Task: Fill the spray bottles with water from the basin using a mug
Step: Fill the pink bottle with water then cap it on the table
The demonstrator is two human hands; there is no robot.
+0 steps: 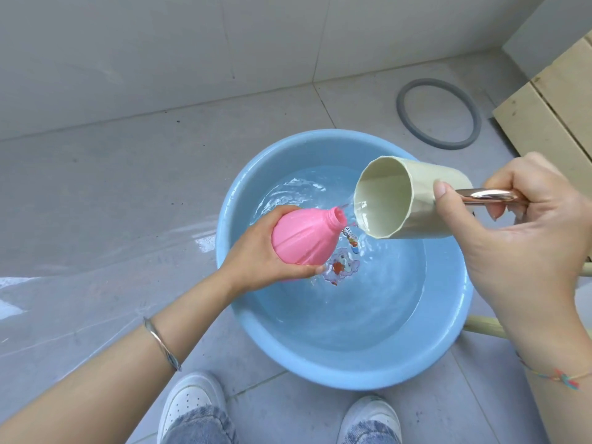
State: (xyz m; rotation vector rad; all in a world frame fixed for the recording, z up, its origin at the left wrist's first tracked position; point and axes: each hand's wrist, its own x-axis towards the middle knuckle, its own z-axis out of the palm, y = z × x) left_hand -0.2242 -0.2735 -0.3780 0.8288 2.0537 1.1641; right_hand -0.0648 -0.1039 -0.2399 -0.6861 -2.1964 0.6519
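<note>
Left hand [256, 251] wraps the pink bottle [304, 238] tilted over the basin [230, 283], right hand [525, 225] grips the mug [413, 203] handle, pouring; best ease the lip closer to the narrow neck

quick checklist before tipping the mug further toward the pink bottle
1. Cap off, neck open on the pink bottle: ok.
2. Left hand grips the bottle's body, neck tilted toward the mug: ok.
3. Right hand holds the mug by its metal handle: ok.
4. Mug lip lined up with the bottle mouth: cannot tell; the lip sits close beside it, and whether the stream enters is unclear.
5. Spill lands in the basin: ok, both are over its water.
6. Bottle's fill level: cannot tell, its wall is opaque.
</note>
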